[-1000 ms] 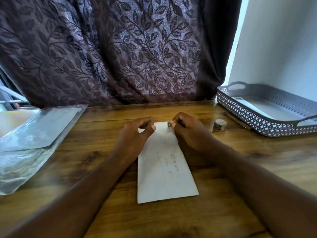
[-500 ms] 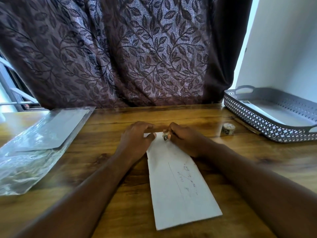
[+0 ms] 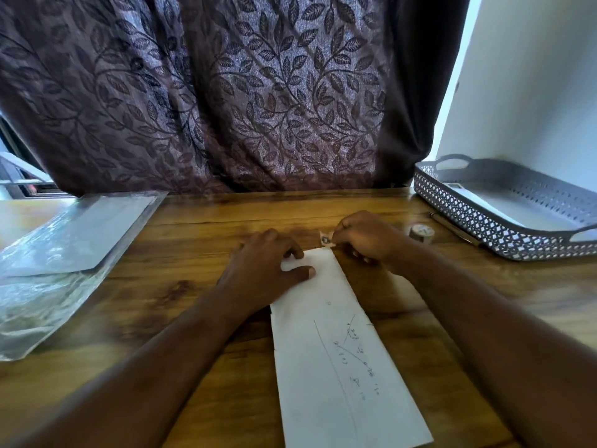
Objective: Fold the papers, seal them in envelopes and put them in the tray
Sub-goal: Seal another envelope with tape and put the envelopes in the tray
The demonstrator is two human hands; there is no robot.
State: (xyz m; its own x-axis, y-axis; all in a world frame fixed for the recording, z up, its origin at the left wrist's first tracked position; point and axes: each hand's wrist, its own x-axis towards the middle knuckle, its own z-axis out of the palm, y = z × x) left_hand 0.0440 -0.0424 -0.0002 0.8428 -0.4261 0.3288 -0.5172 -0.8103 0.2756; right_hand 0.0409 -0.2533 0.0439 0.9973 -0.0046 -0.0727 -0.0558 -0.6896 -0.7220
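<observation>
Plainly, the white envelope (image 3: 342,357) is a light, thin thing that bends easily. It lies flat on the wooden table (image 3: 193,240), its far end under the left fingers and its length running back from them toward the person. The left hand (image 3: 263,273) rests on that end with fingers fairly straight and the thumb laid out on the paper, pressing rather than gripping. On smooth wood such paper likely slides at a nudge, so this pinning looks necessary.

The right hand (image 3: 365,240) has its fingers curled and pinches a small patterned piece of tape (image 3: 325,238) between thumb and forefinger, just beyond the envelope's far corner and just right of the left fingertips. The piece is tiny, and probably sticky and apt to fold on itself, so it is best held by one edge, laid down from the free end and then rubbed flat.

A tape roll (image 3: 420,232) stands just right of the right knuckles, and the grey lattice tray (image 3: 452,202) sits farther that way, well apart from both hands. To carry the envelope there, lifting a corner and pinching a long edge should do; squeezing hard would crease it.
</observation>
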